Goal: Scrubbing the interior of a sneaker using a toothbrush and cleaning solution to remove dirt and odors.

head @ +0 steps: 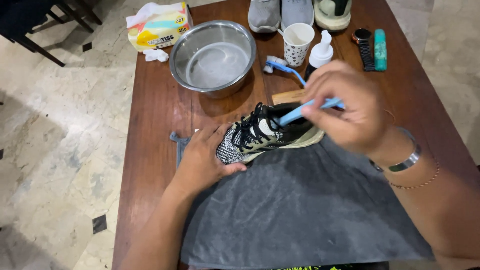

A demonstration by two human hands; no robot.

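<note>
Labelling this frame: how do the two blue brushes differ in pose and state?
The blue brush in the right hand is gripped and angled down into the knit sneaker, which the left hand steadies; the second blue brush lies flat on the wooden table, touched by neither hand. The held brush's head is hidden inside the shoe; the idle brush's head shows beside the dotted paper cup. Both have slim blue handles.

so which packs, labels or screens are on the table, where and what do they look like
tissue pack: far left corner by the steel bowl, soft rectangular, yellow and white, tissue sticking out
pump bottle: beside the spotted paper cup, small, white top
watch: far right, dark face and strap
</note>
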